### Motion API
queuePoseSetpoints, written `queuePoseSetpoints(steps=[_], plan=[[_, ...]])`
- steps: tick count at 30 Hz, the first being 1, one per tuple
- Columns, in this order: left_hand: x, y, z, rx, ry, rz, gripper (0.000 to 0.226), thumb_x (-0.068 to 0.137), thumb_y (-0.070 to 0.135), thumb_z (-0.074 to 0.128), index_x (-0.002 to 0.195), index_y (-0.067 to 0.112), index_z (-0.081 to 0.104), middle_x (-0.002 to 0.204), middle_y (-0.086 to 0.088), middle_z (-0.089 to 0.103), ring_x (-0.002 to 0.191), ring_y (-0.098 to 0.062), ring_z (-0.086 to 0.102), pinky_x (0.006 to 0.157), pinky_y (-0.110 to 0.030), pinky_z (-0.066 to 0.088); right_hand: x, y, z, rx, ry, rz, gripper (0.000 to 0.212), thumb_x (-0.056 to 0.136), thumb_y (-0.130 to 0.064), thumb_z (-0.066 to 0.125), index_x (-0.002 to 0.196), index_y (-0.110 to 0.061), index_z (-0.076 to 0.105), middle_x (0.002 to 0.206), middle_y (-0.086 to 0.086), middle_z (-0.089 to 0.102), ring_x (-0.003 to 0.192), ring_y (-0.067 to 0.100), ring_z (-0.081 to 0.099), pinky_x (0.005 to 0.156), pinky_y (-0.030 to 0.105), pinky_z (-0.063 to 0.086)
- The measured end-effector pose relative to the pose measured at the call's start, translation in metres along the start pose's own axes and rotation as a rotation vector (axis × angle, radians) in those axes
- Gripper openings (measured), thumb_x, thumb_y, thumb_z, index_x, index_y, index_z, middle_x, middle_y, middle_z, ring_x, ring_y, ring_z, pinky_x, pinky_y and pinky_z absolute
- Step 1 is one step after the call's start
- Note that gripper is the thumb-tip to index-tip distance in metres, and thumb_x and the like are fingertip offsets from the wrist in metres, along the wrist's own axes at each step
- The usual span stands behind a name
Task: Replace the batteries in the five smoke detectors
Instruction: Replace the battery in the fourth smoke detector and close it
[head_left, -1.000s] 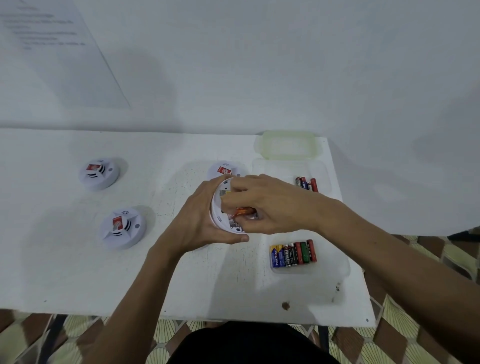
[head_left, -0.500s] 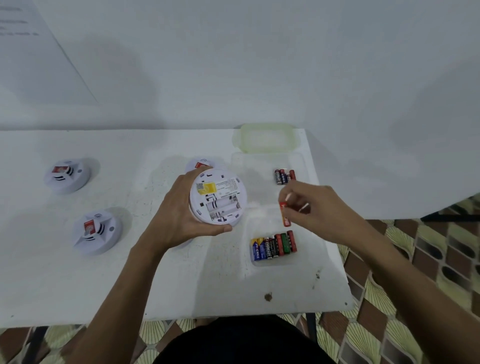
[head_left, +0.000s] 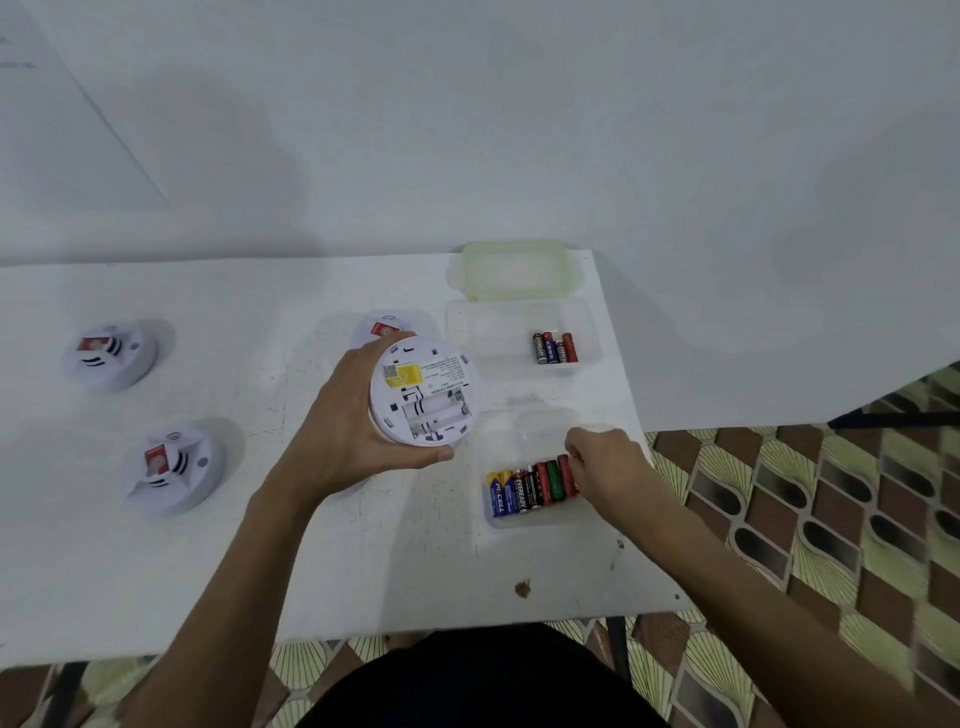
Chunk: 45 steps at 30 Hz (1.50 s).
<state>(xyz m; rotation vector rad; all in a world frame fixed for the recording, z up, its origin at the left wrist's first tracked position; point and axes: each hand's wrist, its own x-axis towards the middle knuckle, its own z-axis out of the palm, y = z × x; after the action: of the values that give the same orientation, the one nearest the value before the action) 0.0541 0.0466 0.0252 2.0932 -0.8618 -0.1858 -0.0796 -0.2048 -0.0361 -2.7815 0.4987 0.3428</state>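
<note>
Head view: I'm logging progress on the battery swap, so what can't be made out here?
Right hand: its fingertips are hidden behind its own knuckles in the near battery tray, so whether they pinch a battery cannot be told.
Back-centre smoke detector: mostly covered by the held smoke detector and the left hand.
Label print on the held smoke detector: too small to read.
Fifth smoke detector: not in view.

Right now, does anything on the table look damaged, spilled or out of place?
Only a small brown spot on the white table, near its front edge: chip or stain, I cannot tell. Nothing is spilled.
</note>
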Motion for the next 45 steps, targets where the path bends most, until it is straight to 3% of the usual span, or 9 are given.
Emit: queuePoseSetpoints(steps=[5,11,16,22,25,27,29,32,45], plan=[[-0.001,0.001,-0.003,0.035,0.016,-0.002,0.093,0.047,0.075,0.072,0.127,0.064,0.025,0.126,0.044,0.037,0.118,0.013,0.037,0.094,-0.011,0.029,-0.001,0.0,-0.014,0.126,-0.037,0.037,0.026,0.097,-0.009,0.05,0.117,-0.012,0.067,0.109,0.013,0.068,0.084,0.025,0.065,0.07,0.028,0.05],[0.0,0.005,-0.007,0.02,0.035,0.01,0.086,0.051,0.084,0.062,0.126,0.066,0.024,0.125,0.048,0.036,0.116,0.018,0.037,0.097,-0.007,0.028,0.004,-0.013,-0.066,0.289,0.039,-0.046,0.014,0.096,-0.014,0.055,0.092,-0.014,0.068,0.078,0.004,0.071,0.068,0.02,0.071,0.063,0.03,0.057],[0.009,0.029,-0.014,-0.049,0.048,0.102,0.074,0.055,0.066,0.072,0.118,0.065,0.033,0.115,0.046,0.045,0.106,0.021,0.045,0.086,0.003,0.031,0.057,-0.021,-0.083,0.282,0.202,-0.078,0.017,0.095,-0.01,0.055,0.105,-0.009,0.069,0.084,0.008,0.069,0.062,0.019,0.062,0.06,0.028,0.053],[0.012,0.016,-0.018,0.026,0.078,0.084,0.086,0.052,0.057,0.076,0.124,0.064,0.029,0.122,0.045,0.041,0.111,0.019,0.042,0.09,0.0,0.03,0.127,-0.03,-0.074,0.113,0.073,-0.062,0.028,0.091,-0.006,0.056,0.118,-0.001,0.063,0.106,0.018,0.067,0.087,0.033,0.067,0.075,0.034,0.055],[0.012,0.012,-0.019,0.026,0.092,0.093,0.087,0.056,0.065,0.072,0.129,0.061,0.027,0.128,0.045,0.037,0.116,0.019,0.039,0.094,0.0,0.028,0.146,-0.031,-0.067,0.0,-0.017,-0.022,0.006,0.084,0.001,0.057,0.087,0.002,0.062,0.085,0.017,0.062,0.079,0.036,0.064,0.062,0.033,0.054],[0.013,0.011,-0.02,0.019,0.101,0.107,0.085,0.057,0.064,0.072,0.13,0.061,0.027,0.128,0.046,0.036,0.116,0.021,0.038,0.094,0.001,0.028,0.154,-0.03,-0.063,-0.02,-0.056,-0.01,0.021,0.082,0.003,0.056,0.066,-0.007,0.047,0.066,0.008,0.048,0.063,0.028,0.051,0.049,0.023,0.037],[0.014,0.012,-0.02,0.01,0.097,0.115,0.084,0.057,0.056,0.072,0.128,0.063,0.028,0.125,0.048,0.038,0.113,0.024,0.039,0.09,0.003,0.029,0.157,-0.028,-0.063,-0.012,-0.083,-0.007,0.004,0.082,0.0,0.058,0.081,-0.003,0.056,0.079,0.01,0.056,0.07,0.026,0.056,0.057,0.028,0.046],[0.016,0.012,-0.018,-0.007,0.084,0.111,0.082,0.057,0.053,0.073,0.125,0.065,0.029,0.121,0.049,0.04,0.11,0.024,0.042,0.087,0.004,0.031,0.158,-0.023,-0.062,0.045,-0.133,-0.035,0.024,0.081,-0.005,0.062,0.105,-0.004,0.056,0.1,0.01,0.057,0.087,0.028,0.058,0.068,0.035,0.049],[0.018,0.006,-0.016,-0.008,0.092,0.11,0.084,0.058,0.058,0.073,0.129,0.06,0.029,0.124,0.047,0.039,0.113,0.022,0.041,0.09,0.002,0.03,0.135,-0.022,-0.063,0.482,0.091,-0.088,0.013,0.084,-0.005,0.061,0.09,-0.016,0.056,0.079,0.006,0.068,0.065,0.019,0.065,0.057,0.034,0.052]])
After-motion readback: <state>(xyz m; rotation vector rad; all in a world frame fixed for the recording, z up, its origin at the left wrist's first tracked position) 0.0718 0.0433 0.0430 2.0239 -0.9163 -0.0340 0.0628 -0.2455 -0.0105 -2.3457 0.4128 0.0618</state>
